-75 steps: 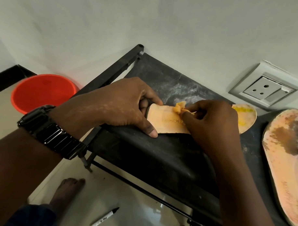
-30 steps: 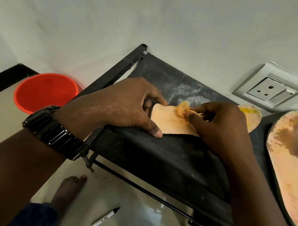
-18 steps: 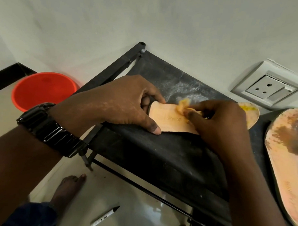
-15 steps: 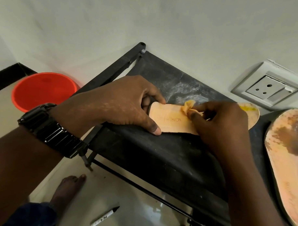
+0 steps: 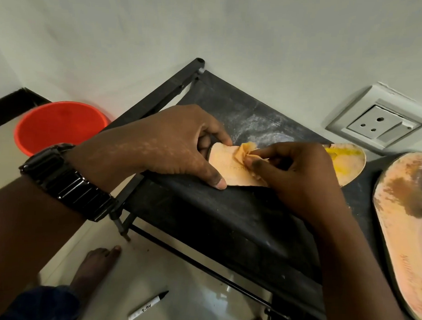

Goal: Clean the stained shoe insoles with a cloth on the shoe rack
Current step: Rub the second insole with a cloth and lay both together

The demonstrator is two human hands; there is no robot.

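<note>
Now, mid-frame, your left hand [image 5: 172,149] clamps the insole [image 5: 231,171] heel on the shoe rack [image 5: 227,220] so it can't slide; your right hand [image 5: 300,179] pinches the bunched cloth [image 5: 243,151] onto it, likely for focused rubbing.

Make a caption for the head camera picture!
Left hand holds a stained peach insole on a black shoe rack; right hand pinches a yellow cloth.

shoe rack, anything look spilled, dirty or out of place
Yes: white powdery smears streak the rack fabric behind the insole under the cloth; that insole's toe end carries a yellow stain. The second insole at right has a brown patch. A marker lies on the floor below.
</note>
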